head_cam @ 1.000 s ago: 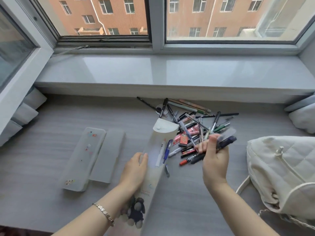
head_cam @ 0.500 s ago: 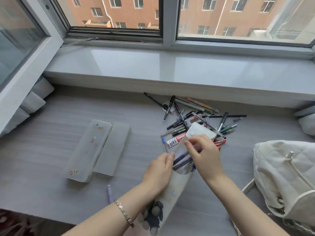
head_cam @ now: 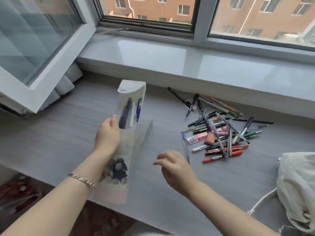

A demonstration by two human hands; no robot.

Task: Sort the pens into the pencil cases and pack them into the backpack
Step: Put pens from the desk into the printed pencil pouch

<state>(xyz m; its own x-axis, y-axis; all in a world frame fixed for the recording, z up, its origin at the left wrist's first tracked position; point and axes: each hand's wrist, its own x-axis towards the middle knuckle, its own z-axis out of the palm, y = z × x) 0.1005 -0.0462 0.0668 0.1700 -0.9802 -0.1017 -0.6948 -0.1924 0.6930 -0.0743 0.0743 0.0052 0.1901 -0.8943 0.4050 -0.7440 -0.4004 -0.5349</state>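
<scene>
My left hand (head_cam: 107, 135) grips the left edge of a long translucent pencil case (head_cam: 127, 116) with a dark plush-toy picture near its lower end. It lies at the centre left of the grey ledge, white flap end pointing away. Several pens (head_cam: 129, 110) show through it, blue and red among them. My right hand (head_cam: 172, 163) hovers to the right of the case with loosely curled fingers and holds nothing. A pile of pens and markers (head_cam: 221, 133) lies to the right, near the window sill. The cream quilted backpack (head_cam: 297, 188) sits at the right edge.
An open window sash (head_cam: 42, 48) juts in over the ledge at the left. The pale window sill (head_cam: 187, 62) runs along the back. A lone blue pen (head_cam: 186, 148) lies between my right hand and the pile. The ledge's front edge is close below my arms.
The pens my right hand held are now inside the case. My left hand has carried the case to the left, and my right hand has let go and drawn back. The view has swung left.
</scene>
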